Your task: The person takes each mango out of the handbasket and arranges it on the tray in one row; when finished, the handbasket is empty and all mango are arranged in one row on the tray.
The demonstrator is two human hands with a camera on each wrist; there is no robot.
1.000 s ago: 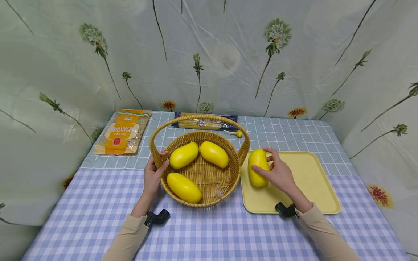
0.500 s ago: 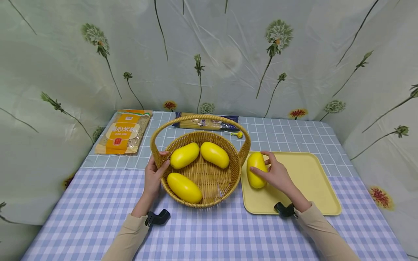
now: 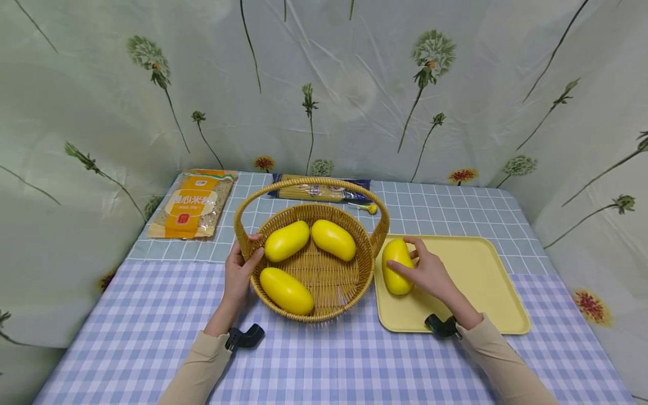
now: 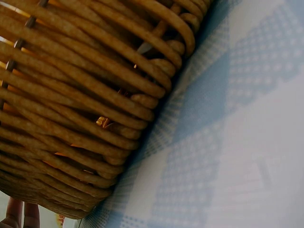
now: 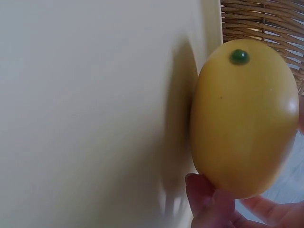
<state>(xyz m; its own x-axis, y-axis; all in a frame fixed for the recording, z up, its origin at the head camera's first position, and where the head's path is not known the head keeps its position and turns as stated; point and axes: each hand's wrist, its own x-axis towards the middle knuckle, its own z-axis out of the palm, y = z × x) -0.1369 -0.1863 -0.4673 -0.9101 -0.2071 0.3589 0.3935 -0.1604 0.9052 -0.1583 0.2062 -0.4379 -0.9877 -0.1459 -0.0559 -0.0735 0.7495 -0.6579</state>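
Note:
In the head view a round wicker basket (image 3: 331,288) with a tall arched handle stands mid-table. Three yellow mangoes lie inside it, one of them (image 3: 287,291) at the near left. My left hand (image 3: 239,279) grips the basket's left rim beside the handle's foot, thumb over the rim. Over the left end of a pale yellow tray (image 3: 466,281), my right hand (image 3: 429,273) holds another mango (image 3: 397,284) between thumb and fingers. The right wrist view shows this mango (image 5: 244,123) with a green stem end, close to the tray's surface. Whether it touches the tray I cannot tell.
A bag of grain-like food (image 3: 189,208) lies at the back left. Behind the basket are a pack of spaghetti (image 3: 319,192) and a small yellow flower (image 3: 371,208). The tray's left edge sits right against the basket. A floral curtain (image 3: 349,84) hangs behind the table.
My right hand and its mango have shifted slightly left and toward me over the tray. My left hand keeps its hold on the basket, which stays in place.

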